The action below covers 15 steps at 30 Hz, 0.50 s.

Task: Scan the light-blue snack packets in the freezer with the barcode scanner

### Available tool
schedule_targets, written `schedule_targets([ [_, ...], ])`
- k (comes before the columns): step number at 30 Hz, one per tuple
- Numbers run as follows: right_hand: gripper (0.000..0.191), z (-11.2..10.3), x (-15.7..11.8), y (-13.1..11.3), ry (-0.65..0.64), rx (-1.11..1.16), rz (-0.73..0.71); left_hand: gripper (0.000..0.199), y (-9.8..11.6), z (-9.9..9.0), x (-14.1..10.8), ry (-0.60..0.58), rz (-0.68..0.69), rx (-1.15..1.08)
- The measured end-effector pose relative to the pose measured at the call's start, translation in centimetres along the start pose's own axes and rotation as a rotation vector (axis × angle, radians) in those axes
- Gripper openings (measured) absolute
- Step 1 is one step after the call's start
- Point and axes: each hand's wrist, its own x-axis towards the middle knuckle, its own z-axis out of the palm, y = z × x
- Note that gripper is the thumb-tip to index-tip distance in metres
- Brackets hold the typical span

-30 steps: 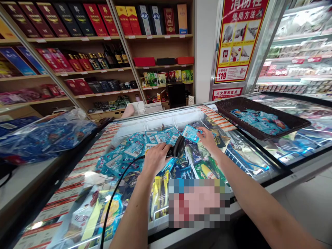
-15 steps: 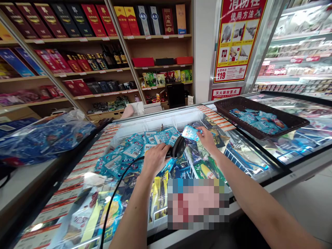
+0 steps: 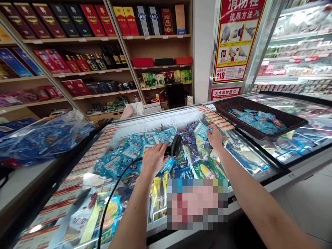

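Note:
My left hand point(image 3: 153, 158) is closed round the handle of a black corded barcode scanner point(image 3: 176, 145), its head facing right above the freezer. Between the fingers of my right hand point(image 3: 214, 137) is a light-blue packet point(image 3: 202, 130), held by its right edge. Below and left of the scanner lies a heap of similar blue packets point(image 3: 133, 151) inside the freezer. Under my right hand, a white wire divider point(image 3: 189, 162) borders a section with dark and green ice-cream packs point(image 3: 206, 169).
A brown basket point(image 3: 287, 128) with several blue packets rests on the freezer glass at the right. Blue packs in a clear plastic bag point(image 3: 49, 133) lie at the left. The black scanner cord point(image 3: 110, 200) runs down past my left forearm. Shelves of boxes stand behind.
My right hand has moved right with the blue packet, away from the scanner head, and the packet is now tilted differently. My left hand and the scanner have stayed nearly in place.

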Motion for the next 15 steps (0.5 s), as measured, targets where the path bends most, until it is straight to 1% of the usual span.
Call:
schedule_targets([
  [3, 0.031, -0.4, -0.1, 0.3, -0.018, -0.089, 0.055, 0.039, 0.2, -0.1, 0.1, 0.002, -0.024, 0.027],
  [5, 0.032, -0.5, -0.6, 0.2, 0.015, -0.189, 0.041, 0.035, 0.4, -0.3, 0.1, 0.014, -0.048, 0.036],
  [7, 0.034, -0.4, -1.1, -0.1, 0.069, -0.29, -0.01, 0.034, 0.7, -0.5, 0.2, 0.035, -0.087, 0.031],
  [9, 0.036, -0.1, -1.6, -0.4, 0.085, -0.357, -0.097, 0.036, 1.0, -0.7, 0.3, 0.048, -0.14, 0.024],
  [12, 0.033, 0.5, -2.1, -0.8, 0.02, -0.398, -0.259, 0.039, 1.3, -0.9, 0.5, 0.043, -0.206, 0.033],
  [13, 0.032, 0.6, -2.2, -0.8, 0.0, -0.409, -0.292, 0.04, 1.4, -1.0, 0.6, 0.036, -0.223, 0.044],
  [15, 0.03, 0.8, -2.3, -0.7, -0.015, -0.435, -0.306, 0.039, 1.6, -1.2, 0.7, 0.019, -0.246, 0.069],
])
